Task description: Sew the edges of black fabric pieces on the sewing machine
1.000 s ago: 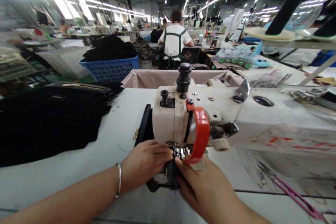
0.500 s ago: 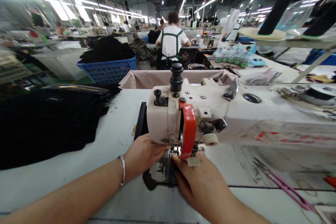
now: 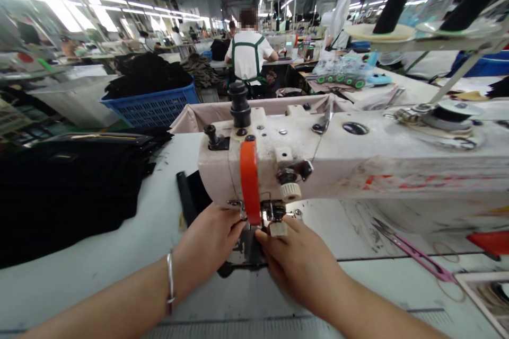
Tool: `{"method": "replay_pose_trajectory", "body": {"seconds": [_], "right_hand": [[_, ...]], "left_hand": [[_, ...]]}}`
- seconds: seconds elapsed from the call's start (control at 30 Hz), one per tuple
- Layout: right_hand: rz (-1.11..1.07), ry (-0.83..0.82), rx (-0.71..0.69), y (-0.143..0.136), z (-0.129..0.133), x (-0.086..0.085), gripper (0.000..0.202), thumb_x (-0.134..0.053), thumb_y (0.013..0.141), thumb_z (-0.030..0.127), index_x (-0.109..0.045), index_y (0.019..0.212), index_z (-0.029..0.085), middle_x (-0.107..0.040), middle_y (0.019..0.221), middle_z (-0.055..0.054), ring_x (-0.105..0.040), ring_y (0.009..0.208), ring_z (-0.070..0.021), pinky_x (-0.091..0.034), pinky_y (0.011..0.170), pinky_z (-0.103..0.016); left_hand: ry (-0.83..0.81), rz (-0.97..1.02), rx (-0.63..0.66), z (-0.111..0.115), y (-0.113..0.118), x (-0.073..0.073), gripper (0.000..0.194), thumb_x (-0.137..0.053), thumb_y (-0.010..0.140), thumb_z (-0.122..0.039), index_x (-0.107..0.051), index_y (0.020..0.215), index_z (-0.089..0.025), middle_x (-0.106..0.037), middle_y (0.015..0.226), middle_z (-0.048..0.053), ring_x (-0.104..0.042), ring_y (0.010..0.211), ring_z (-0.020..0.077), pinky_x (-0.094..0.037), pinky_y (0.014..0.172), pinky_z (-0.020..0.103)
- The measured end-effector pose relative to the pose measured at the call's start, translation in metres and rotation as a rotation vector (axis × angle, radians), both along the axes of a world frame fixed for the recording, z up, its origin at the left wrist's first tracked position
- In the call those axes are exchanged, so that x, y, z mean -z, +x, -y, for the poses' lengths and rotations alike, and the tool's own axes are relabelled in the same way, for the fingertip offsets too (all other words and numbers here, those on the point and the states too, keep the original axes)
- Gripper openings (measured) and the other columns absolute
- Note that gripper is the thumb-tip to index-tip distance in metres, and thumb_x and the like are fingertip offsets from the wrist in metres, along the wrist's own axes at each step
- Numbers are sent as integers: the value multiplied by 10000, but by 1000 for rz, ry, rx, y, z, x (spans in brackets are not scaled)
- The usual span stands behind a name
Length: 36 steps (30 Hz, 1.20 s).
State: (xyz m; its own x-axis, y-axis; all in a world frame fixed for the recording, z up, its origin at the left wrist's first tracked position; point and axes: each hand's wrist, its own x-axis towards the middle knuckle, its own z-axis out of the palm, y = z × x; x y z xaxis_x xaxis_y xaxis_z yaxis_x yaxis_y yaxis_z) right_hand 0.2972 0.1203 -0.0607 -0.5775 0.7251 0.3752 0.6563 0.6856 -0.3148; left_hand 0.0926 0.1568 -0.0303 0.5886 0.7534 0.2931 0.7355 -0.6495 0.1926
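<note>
The left hand [image 3: 210,238] is leaning in beside the bottom of the sewing machine's [image 3: 342,151] front end. Its fingers are bunching close together, but I cannot tell if they are pinching anything. The right hand [image 3: 298,262] is reaching in from the other side, with its thumb and pointing finger near each other; I cannot tell if they are gripping. A black piece [image 3: 201,190] is lying just past the left hand, partly hiding behind the machine. An orange strip [image 3: 249,183] is hanging above and between the hands. Pink snips [image 3: 417,254] are resting on the white table [image 3: 214,310], to the right of the right hand. A big black cloth pile [image 3: 67,185] is sitting to the left of the left hand. Far past both hands, a person [image 3: 246,55] is facing away.
</note>
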Motion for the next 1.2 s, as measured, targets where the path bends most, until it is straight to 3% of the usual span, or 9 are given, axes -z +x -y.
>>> {"method": "replay_pose_trajectory", "body": {"seconds": [0.13, 0.2, 0.37, 0.47, 0.7, 0.93, 1.07, 1.2], "right_hand": [[16, -19, -21, 3, -2, 2, 228, -609, 857, 105, -664, 1066, 178, -651, 976, -85, -551, 893, -255, -505, 773, -382], [17, -60, -38, 4, -3, 1, 199, -610, 860, 95, -661, 1036, 172, -649, 1026, -83, -545, 938, -257, -497, 822, -391], [14, -87, -74, 4, -1, -1, 329, -545, 880, 78, -582, 1199, 150, -621, 1134, -93, -527, 997, -258, -469, 898, -418], [108, -97, -54, -1, 1, -5, 321, -527, 875, 97, -587, 1188, 143, -618, 1112, -100, -520, 984, -280, -471, 874, -442], [229, -69, 5, -5, 5, -13, 204, -527, 880, 126, -637, 1052, 132, -626, 1017, -94, -526, 930, -288, -484, 814, -451], [169, -108, -47, 2, 7, -2, 272, -545, 865, 136, -623, 1125, 141, -616, 1116, -98, -519, 996, -272, -449, 910, -445], [85, -122, -62, 8, 4, -1, 299, -540, 826, 92, -635, 1100, 160, -605, 1132, -106, -515, 1003, -273, -446, 898, -453], [-69, -211, -161, 17, 1, -8, 268, -524, 834, 79, -663, 1012, 222, -628, 994, -47, -534, 950, -226, -458, 833, -377]], "left_hand": [[-274, 62, -12, 8, -9, -10, 261, -577, 859, -95, -682, 1052, -235, -715, 1059, -6, -663, 979, 179, -516, 924, 299], [-309, 83, -4, 12, -14, -7, 274, -584, 867, -115, -669, 1081, -265, -694, 1120, -20, -638, 1050, 175, -477, 995, 321], [-211, 109, -43, 23, -19, 12, 193, -491, 931, -155, -596, 1075, -229, -668, 1094, 21, -619, 1044, 195, -475, 997, 375], [-119, 101, -45, 29, -19, 19, 177, -459, 943, -176, -552, 1092, -200, -632, 1133, 65, -589, 1086, 229, -484, 987, 412], [5, -40, 180, 26, -20, 18, 443, -381, 911, -34, -474, 1316, -188, -603, 1259, 81, -543, 1165, 208, -454, 1046, 399], [-92, -92, 217, 15, -21, 21, 498, -399, 862, 0, -520, 1295, -214, -595, 1273, 69, -528, 1183, 205, -461, 1041, 407], [-96, -136, 214, 9, -18, 11, 505, -395, 851, 16, -537, 1284, -202, -579, 1298, 75, -516, 1204, 232, -464, 1029, 445], [-89, -153, 286, 28, -10, -11, 356, -417, 927, -77, -593, 1222, -170, -643, 1227, 63, -561, 1155, 211, -479, 1025, 378]]}}
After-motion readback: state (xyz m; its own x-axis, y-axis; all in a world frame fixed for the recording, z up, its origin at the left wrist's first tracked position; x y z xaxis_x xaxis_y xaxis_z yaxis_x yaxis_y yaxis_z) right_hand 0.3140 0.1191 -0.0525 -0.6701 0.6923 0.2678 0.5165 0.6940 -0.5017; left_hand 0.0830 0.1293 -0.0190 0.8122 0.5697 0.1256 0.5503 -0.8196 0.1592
